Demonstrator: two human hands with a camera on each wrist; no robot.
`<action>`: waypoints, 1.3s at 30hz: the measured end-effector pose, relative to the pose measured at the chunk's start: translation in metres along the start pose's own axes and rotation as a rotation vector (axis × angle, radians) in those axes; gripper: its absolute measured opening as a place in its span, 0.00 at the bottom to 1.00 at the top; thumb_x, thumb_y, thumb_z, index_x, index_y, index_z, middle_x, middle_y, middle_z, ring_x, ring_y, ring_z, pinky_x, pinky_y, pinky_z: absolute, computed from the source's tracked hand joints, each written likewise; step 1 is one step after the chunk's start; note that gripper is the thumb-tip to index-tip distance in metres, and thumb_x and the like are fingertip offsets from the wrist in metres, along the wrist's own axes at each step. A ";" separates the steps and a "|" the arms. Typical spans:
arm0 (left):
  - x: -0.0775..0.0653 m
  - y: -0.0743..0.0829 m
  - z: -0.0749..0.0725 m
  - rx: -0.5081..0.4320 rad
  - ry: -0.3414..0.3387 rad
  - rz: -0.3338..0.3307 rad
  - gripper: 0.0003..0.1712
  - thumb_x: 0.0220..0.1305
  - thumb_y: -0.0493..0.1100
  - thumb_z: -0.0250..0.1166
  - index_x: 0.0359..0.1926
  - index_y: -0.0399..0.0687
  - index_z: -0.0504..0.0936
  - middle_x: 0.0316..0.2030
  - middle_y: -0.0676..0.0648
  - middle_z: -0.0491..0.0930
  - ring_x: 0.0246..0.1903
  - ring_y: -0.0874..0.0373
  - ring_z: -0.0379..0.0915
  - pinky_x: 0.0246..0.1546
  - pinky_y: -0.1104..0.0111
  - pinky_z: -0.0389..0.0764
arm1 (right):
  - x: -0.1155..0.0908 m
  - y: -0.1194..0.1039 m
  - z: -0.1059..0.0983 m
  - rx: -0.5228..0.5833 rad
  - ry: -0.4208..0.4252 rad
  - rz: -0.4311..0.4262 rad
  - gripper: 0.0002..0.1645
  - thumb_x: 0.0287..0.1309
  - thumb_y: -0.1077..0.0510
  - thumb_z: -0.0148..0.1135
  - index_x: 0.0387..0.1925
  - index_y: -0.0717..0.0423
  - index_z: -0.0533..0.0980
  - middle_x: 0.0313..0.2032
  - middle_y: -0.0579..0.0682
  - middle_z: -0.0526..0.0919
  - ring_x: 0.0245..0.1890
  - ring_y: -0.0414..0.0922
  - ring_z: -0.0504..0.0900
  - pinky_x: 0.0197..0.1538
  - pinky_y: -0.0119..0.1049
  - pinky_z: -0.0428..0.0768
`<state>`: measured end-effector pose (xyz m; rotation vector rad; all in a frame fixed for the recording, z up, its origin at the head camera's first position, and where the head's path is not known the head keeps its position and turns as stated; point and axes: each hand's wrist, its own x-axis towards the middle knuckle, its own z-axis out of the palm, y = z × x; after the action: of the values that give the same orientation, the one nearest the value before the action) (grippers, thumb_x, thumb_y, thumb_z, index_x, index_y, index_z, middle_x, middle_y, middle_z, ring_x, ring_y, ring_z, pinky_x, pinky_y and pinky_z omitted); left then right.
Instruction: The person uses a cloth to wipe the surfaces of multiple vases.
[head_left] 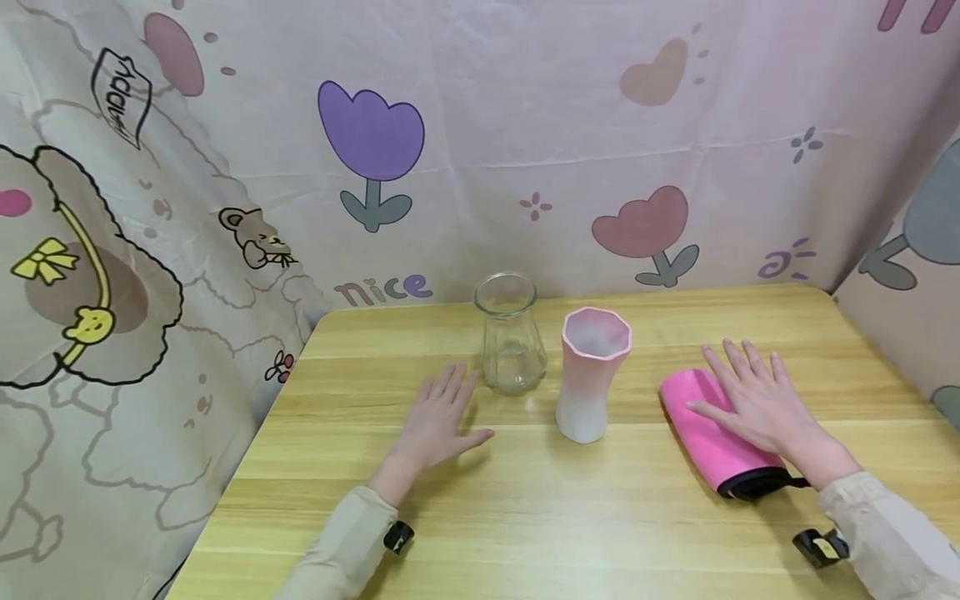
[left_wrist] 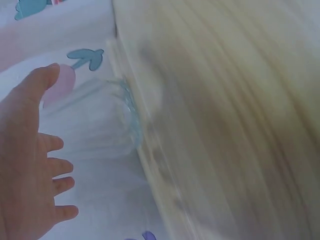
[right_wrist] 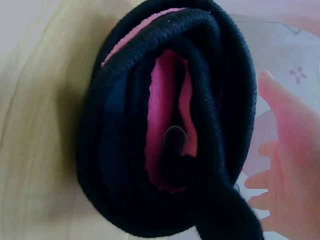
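Right hand point(head_left: 761, 410), fingers apart and gripping nothing, is over a pink rolled cloth point(head_left: 707, 443), likely soft, light, best grasped mid-roll, toward the right edge of the table point(head_left: 525, 525); left hand point(head_left: 437, 427) spreads empty-fingered; beyond stand a pink vase point(head_left: 587, 392) and, nearer the back edge, a probably fragile glass vase point(head_left: 513, 354).

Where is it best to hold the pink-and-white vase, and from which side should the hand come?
The pink-and-white vase is probably best gripped around its narrower middle, below the flared rim, with the right hand coming from the right: it stands upright, and the glass vase is close on its left.
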<state>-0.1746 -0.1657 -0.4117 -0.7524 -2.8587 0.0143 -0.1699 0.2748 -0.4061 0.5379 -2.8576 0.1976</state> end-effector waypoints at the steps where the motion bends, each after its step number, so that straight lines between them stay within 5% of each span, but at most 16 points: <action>1: 0.002 0.003 0.000 0.000 0.008 0.013 0.51 0.54 0.71 0.51 0.68 0.43 0.52 0.67 0.39 0.50 0.66 0.45 0.45 0.65 0.50 0.50 | 0.000 0.000 0.000 0.001 0.000 0.001 0.52 0.54 0.34 0.51 0.68 0.61 0.47 0.63 0.73 0.50 0.63 0.70 0.45 0.63 0.64 0.32; 8: 0.015 0.023 0.000 -0.020 0.082 0.165 0.50 0.54 0.69 0.53 0.67 0.40 0.55 0.67 0.40 0.53 0.65 0.45 0.49 0.64 0.52 0.54 | 0.001 0.000 0.000 0.014 -0.011 0.012 0.52 0.55 0.34 0.50 0.68 0.61 0.45 0.64 0.73 0.49 0.64 0.69 0.43 0.63 0.63 0.30; 16: 0.042 0.041 0.002 -0.194 0.251 0.318 0.48 0.52 0.64 0.61 0.65 0.40 0.58 0.65 0.40 0.57 0.64 0.48 0.53 0.65 0.58 0.56 | 0.003 -0.003 0.000 0.026 -0.010 0.016 0.52 0.56 0.35 0.49 0.69 0.61 0.43 0.63 0.73 0.49 0.64 0.69 0.42 0.64 0.62 0.28; 27: 0.069 0.073 -0.001 -0.538 0.201 0.210 0.52 0.48 0.61 0.66 0.68 0.43 0.53 0.65 0.44 0.58 0.64 0.53 0.53 0.64 0.58 0.58 | 0.014 -0.012 0.001 0.057 -0.032 0.067 0.52 0.57 0.34 0.47 0.68 0.64 0.43 0.62 0.75 0.51 0.62 0.71 0.44 0.63 0.64 0.30; 36: 0.085 0.092 0.005 -0.941 0.205 0.109 0.48 0.44 0.51 0.72 0.65 0.49 0.59 0.57 0.49 0.68 0.55 0.59 0.63 0.53 0.60 0.73 | 0.017 -0.021 0.002 0.098 -0.118 0.144 0.54 0.58 0.32 0.43 0.67 0.68 0.41 0.62 0.76 0.49 0.60 0.74 0.47 0.60 0.69 0.41; 39: 0.087 0.096 0.009 -0.998 0.212 0.088 0.45 0.45 0.48 0.73 0.62 0.45 0.61 0.54 0.47 0.70 0.52 0.59 0.67 0.51 0.64 0.75 | 0.018 -0.025 0.003 0.148 -0.146 0.186 0.54 0.59 0.32 0.41 0.67 0.69 0.40 0.62 0.76 0.50 0.60 0.73 0.48 0.59 0.69 0.43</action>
<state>-0.2033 -0.0391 -0.4106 -0.9285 -2.4915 -1.4472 -0.1776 0.2445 -0.4019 0.3244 -3.0526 0.4214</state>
